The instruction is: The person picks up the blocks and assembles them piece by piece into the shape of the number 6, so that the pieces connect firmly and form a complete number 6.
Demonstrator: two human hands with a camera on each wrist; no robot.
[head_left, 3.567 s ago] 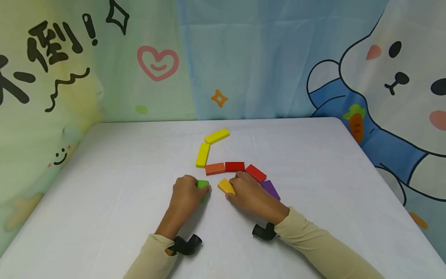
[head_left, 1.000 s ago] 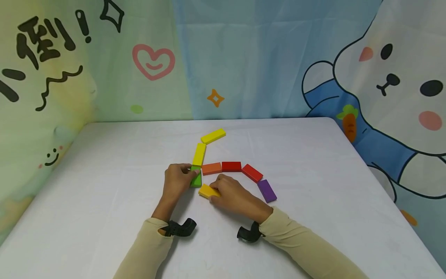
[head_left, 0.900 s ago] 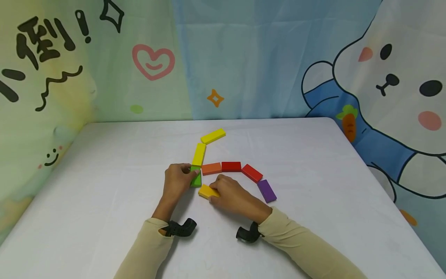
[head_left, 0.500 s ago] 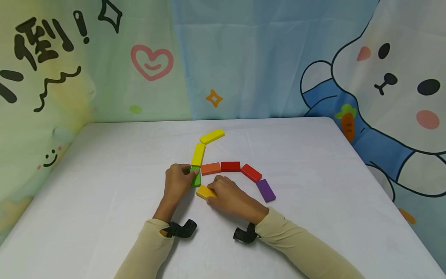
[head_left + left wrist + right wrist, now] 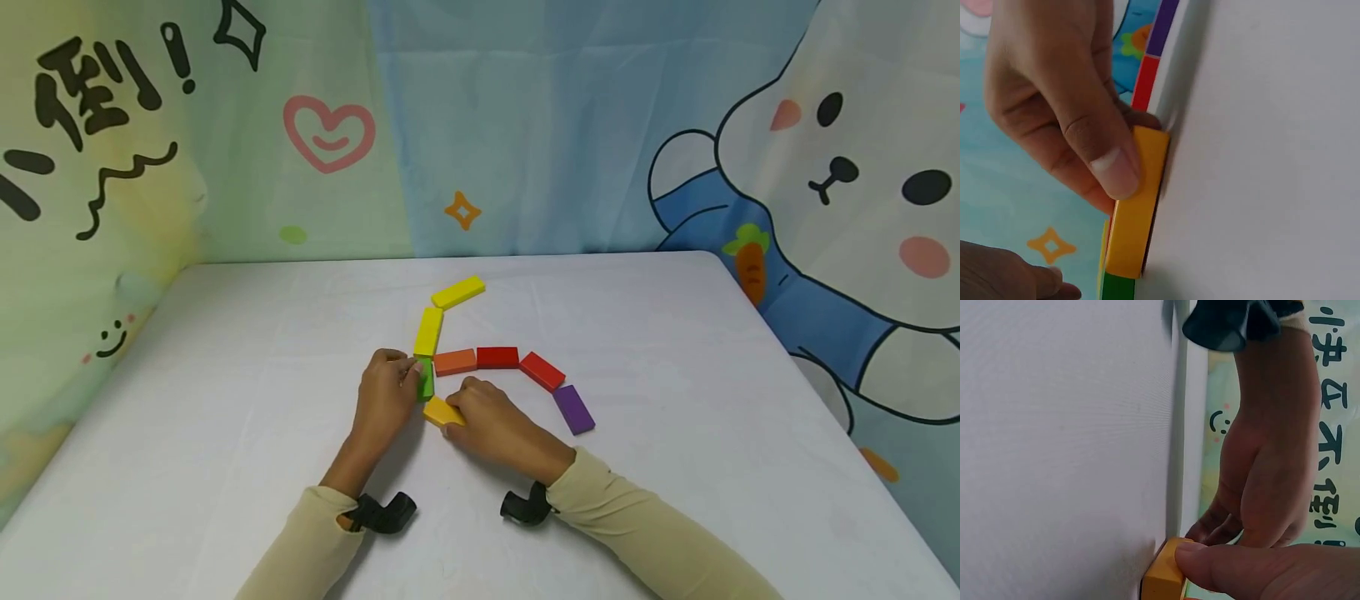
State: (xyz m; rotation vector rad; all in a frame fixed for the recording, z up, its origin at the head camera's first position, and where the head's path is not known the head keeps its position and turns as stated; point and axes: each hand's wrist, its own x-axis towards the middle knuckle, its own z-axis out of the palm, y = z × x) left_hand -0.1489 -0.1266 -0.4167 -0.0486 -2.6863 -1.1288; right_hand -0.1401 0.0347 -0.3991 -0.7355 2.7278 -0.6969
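Note:
My right hand point(image 5: 498, 421) pinches an amber-yellow rectangular block point(image 5: 442, 411) between thumb and fingers. The block's left end meets the near end of a green block point(image 5: 427, 381), as the left wrist view shows the amber block point(image 5: 1138, 206) against the green one point(image 5: 1117, 289). Just left of the green block is my left hand point(image 5: 386, 396), with loosely bent fingers that partly cover it in the head view. In the left wrist view, the left fingertips point(image 5: 1063, 289) look apart from the green block. The right thumb point(image 5: 1210, 559) presses on the amber block.
Two yellow blocks point(image 5: 428, 332) run back from the green one. An orange block point(image 5: 455, 362), two red blocks point(image 5: 498, 357) and a purple block point(image 5: 573, 409) curve to the right. All lie on a white-covered table point(image 5: 675, 350), before a printed cloth backdrop point(image 5: 562, 125).
The left hand brought the green block against the near yellow block, then its grip loosened and it drew slightly toward me. The right hand carried the amber block left, up to the green one.

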